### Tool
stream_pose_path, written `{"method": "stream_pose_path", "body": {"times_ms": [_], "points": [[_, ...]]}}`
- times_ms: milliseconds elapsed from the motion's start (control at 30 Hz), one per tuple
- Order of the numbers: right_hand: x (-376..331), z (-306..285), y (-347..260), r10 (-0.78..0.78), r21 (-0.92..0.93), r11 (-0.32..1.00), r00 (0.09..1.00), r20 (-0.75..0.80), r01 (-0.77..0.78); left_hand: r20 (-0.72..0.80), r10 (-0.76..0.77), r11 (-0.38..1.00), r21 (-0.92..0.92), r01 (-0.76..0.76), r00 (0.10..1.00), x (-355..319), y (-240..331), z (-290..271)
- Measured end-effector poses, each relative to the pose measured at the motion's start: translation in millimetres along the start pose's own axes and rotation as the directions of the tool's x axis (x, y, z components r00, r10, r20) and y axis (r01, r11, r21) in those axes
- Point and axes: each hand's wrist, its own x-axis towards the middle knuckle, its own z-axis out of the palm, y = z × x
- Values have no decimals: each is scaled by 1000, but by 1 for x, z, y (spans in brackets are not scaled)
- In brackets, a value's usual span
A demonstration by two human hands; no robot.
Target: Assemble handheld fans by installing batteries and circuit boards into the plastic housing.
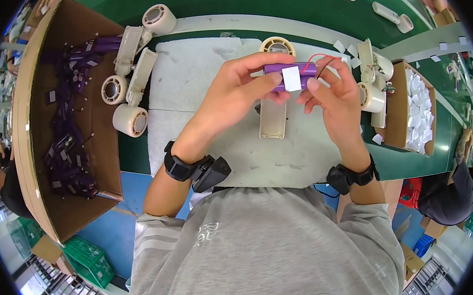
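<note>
Between my two hands I hold a purple battery pack (308,69) above the work mat. A white sticker (292,79) sits across its middle, and a red and a dark wire come off its right end. My left hand (243,86) grips the pack's left end, thumb on the front and fingers behind. At the other end, my right hand (334,88) pinches the pack near the wires. Below and behind the pack lies a cream plastic housing (273,124), its round head (277,45) showing past the pack; its middle is hidden.
A cardboard box (104,173) with several purple battery packs stands at left. Cream housings (131,121) lie beside it. At right are more housings (373,97) and a small box of white stickers (419,107). A pale mat (190,112) covers the green table. Other people work nearby.
</note>
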Motion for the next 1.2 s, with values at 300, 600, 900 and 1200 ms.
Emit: {"method": "stream_pose_path", "body": {"times_ms": [300, 600, 900, 1200], "points": [[-9, 4, 18, -219, -32, 974, 972, 79, 222, -3, 87, 989, 116, -87, 996, -12, -10, 1], [-16, 5, 23, -267, 6, 963, 957, 113, 268, -76, 92, 995, -42, -95, 993, -16, -20, 1], [-13, 6, 27, -254, 83, 966, 959, 122, 245, -39, 66, 994, -89, -69, 997, -18, -23, -6], [-14, 10, 29, -197, 172, 969, 976, 96, 179, -133, 132, 981, -125, -149, 982, -17, -26, 2]]}}
